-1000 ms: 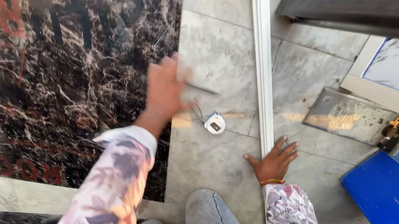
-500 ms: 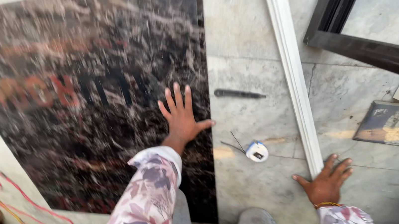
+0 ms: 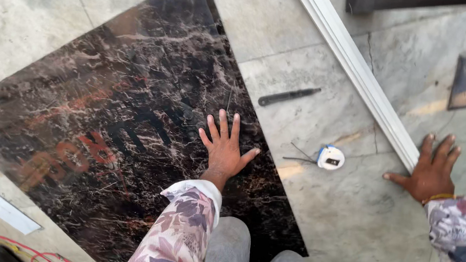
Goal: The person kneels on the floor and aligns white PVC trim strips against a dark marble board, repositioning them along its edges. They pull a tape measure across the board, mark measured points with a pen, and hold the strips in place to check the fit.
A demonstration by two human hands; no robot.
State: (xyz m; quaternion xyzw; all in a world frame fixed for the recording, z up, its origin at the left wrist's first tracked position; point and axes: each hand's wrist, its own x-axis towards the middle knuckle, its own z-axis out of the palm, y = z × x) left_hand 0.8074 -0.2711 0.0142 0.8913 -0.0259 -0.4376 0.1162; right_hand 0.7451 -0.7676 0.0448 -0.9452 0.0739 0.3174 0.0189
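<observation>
Inspecting the scene from the head camera, I take the dark marble slab [image 3: 123, 118] as my landmark; it lies flat on the pale stone floor [image 3: 350, 232], veined in white with faded red marks on its surface. My left hand [image 3: 225, 150] rests palm down on the slab, close to its right edge, fingers [image 3: 223, 125] spread wide and gripping nothing. My right hand [image 3: 430, 171] is well apart from the slab, planted flat on the floor to the slab's right, fingers likewise splayed and holding nothing; its fingertips touch or nearly touch a long white strip [image 3: 362, 75] that runs diagonally across the floor. Between the slab's right edge and that strip lie two loose items: a dark pencil-like tool [image 3: 288, 96] near the slab's upper right edge, and a small white-and-blue tape measure [image 3: 331, 158] lower down, just beside the strip. Both sleeves are floral patterned. Red wires [image 3: 9, 246] lie beyond the slab's lower left corner.
</observation>
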